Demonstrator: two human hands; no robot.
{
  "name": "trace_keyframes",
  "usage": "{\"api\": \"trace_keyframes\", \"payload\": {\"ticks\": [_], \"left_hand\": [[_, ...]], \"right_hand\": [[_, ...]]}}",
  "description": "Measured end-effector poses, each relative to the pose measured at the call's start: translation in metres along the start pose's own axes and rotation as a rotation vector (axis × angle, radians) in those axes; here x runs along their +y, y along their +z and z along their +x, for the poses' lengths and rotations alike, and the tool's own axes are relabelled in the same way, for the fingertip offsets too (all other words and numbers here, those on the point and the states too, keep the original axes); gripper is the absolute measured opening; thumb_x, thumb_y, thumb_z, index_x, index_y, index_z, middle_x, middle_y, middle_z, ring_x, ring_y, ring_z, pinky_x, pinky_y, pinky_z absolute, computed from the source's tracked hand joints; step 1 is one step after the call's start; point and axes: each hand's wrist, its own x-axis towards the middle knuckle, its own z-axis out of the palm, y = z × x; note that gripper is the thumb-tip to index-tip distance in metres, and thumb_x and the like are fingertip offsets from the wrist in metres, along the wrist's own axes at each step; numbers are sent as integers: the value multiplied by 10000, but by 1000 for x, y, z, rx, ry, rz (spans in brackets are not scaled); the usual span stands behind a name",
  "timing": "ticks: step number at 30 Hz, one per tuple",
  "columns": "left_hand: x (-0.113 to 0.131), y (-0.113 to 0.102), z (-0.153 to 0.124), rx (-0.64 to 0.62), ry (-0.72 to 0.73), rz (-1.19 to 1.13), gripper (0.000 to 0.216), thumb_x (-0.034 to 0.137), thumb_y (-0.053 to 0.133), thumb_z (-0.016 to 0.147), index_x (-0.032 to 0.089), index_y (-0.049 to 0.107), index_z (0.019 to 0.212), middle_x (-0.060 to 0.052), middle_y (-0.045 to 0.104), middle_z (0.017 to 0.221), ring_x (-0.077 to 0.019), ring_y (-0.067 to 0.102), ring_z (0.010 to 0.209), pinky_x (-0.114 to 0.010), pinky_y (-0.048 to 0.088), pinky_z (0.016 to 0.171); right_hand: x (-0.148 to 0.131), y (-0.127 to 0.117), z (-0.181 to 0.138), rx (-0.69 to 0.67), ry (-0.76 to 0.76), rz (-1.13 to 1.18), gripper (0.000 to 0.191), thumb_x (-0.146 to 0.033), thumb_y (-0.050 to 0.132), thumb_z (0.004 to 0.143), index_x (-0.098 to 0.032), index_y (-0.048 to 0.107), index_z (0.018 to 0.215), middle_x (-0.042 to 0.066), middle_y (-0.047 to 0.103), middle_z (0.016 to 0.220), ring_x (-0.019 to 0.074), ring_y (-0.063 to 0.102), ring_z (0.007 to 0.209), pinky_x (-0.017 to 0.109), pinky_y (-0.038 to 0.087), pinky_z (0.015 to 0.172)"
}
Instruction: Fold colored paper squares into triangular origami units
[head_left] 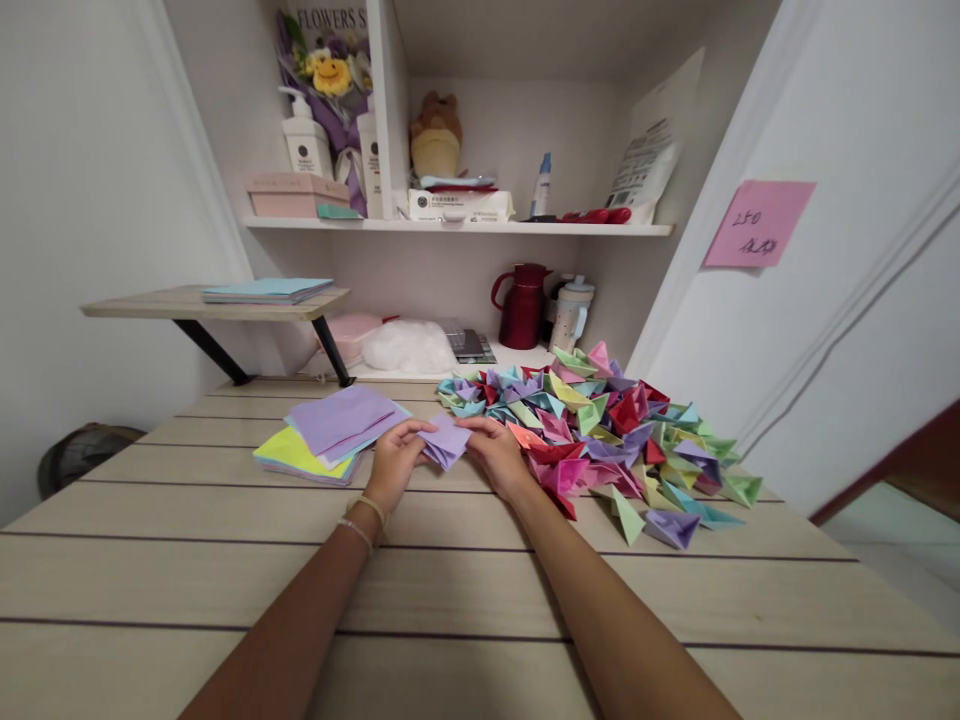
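A small folded piece of purple paper (445,442) is held just above the table between both hands. My left hand (399,462) pinches its left corner, and my right hand (495,450) pinches the right one. The folded layers hang in a point at the bottom. Left of my left hand lies a stack of paper sheets, with purple sheets (341,415) on top and yellow ones (289,452) beneath. Close beside my right hand a big heap of folded paper boats (592,440) in many colours spreads over the table.
The slatted wooden table (420,580) runs under everything. A small raised shelf (172,302) at the left carries blue paper sheets (266,290). Behind stand a red jug (523,308), a pale bottle (571,312) and a white plastic bag (409,347). A pink note (759,225) sticks to the right wall.
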Motion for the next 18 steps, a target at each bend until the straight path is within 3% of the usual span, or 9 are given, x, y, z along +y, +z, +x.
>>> {"api": "trace_keyframes", "payload": {"ticks": [3,6,12,18], "left_hand": [[2,-2,1,58,1,-77,224,226,651,599,143,600,801,-29,673,740,-180,654,731,-313,527,680],[3,-3,1,14,-32,-108,246,207,669,599,146,602,827,-17,660,731,-162,646,727,-295,518,703],[3,1,-2,-115,-114,-90,274,213,744,585,133,628,820,-26,658,771,-124,617,693,-264,507,709],[-1,-1,2,-68,-80,-74,260,339,734,605,123,638,712,-27,644,717,-136,603,705,-261,499,701]], "right_hand": [[-3,1,-3,-108,70,-26,295,-246,786,513,-178,706,789,39,708,809,188,651,783,365,501,804],[-4,1,-4,-164,114,-44,318,-254,783,538,-179,707,837,33,701,832,156,644,754,336,507,782],[-3,2,-3,-67,51,-42,248,-325,766,566,-178,699,755,14,687,763,143,617,706,311,496,747],[0,2,0,-32,-3,-148,282,-429,737,586,-167,670,667,13,666,698,150,586,661,294,471,684]]}}
